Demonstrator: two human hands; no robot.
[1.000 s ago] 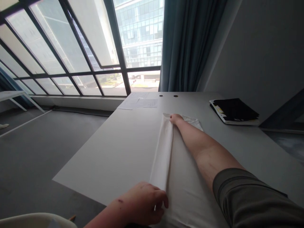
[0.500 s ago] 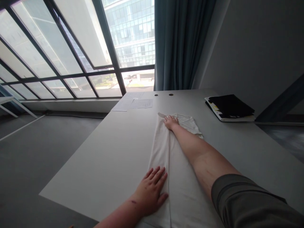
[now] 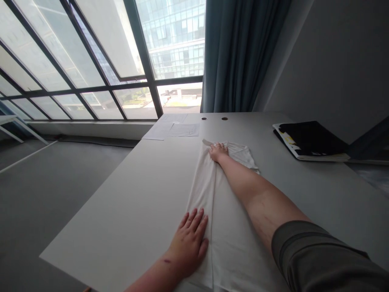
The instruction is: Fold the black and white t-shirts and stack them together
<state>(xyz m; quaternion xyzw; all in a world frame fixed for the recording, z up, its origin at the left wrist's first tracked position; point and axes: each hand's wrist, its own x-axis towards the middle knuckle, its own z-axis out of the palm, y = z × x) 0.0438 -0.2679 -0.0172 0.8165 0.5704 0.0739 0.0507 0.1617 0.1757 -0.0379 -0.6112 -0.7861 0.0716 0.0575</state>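
Observation:
A white cloth (image 3: 202, 194) lies lengthwise on the white table (image 3: 121, 202), folded along a long crease, its far end spreading into a crumpled flap. My right hand (image 3: 218, 152) rests palm-down on that far end, fingers together and pressing on the fabric. My left hand (image 3: 190, 243) lies flat with its fingers spread, on the cloth's near left part beside the crease. Neither hand grips the fabric. The cloth's nearest end is hidden below the view.
Several paper sheets (image 3: 182, 129) lie at the table's far end, and a black folder (image 3: 310, 140) sits at the far right. The table's left edge (image 3: 91, 239) drops to a grey floor. A dark sleeve (image 3: 316, 255) covers my right upper arm.
My left hand has gone from curled on the narrow fold to lying flat, and the fold now lies wider and flatter. My right hand stays at the far end.

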